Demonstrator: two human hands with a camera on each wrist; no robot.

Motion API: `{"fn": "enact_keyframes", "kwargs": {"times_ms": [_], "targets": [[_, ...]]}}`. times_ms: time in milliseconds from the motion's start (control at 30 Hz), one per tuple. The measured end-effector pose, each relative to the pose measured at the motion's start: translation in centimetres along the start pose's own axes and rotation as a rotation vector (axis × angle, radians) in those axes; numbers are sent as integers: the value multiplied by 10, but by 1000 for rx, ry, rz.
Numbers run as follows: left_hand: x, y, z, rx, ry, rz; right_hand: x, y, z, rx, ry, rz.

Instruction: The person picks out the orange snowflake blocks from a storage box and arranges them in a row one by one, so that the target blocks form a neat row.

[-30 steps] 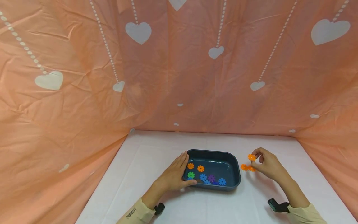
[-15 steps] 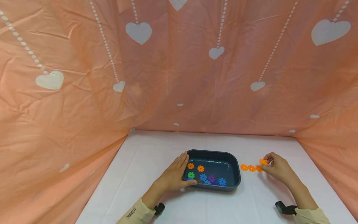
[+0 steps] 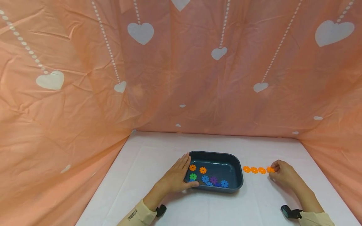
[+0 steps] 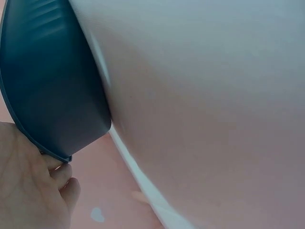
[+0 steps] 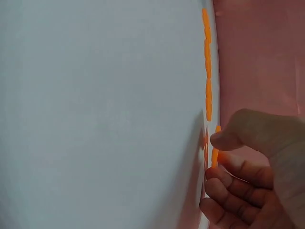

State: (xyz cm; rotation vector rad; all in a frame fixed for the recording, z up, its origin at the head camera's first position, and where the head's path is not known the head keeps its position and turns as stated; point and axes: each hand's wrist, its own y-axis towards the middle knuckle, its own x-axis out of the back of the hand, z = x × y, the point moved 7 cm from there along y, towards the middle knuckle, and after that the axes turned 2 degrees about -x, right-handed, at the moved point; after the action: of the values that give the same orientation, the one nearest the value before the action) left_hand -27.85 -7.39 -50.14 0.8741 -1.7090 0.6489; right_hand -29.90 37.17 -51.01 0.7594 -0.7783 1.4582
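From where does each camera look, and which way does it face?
Head: on the head, facing forward and down at the tray and orange pieces; left hand, right hand and sleeves show.
Left wrist: on that wrist, facing the tray's outer side; part of the left hand shows.
Right wrist: on that wrist, facing low along the table; right hand shows.
Head and right wrist share the orange pieces.
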Motion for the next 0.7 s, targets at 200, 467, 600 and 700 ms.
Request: {"fn": "enact_keyframes", "kwargs": {"times_ms": [200,467,600,700], "targets": [[0,0,1,8,-5,2,-1,3,0,18,1,-2],[-1,0,1,15,-11,15,-1,2,1,71,-15,-13],[0,-1,1,17,-11,16,1,1,3,83,-17,-15],[0,-1,0,17,-11,15,0,0,4,82,-15,-4]]}}
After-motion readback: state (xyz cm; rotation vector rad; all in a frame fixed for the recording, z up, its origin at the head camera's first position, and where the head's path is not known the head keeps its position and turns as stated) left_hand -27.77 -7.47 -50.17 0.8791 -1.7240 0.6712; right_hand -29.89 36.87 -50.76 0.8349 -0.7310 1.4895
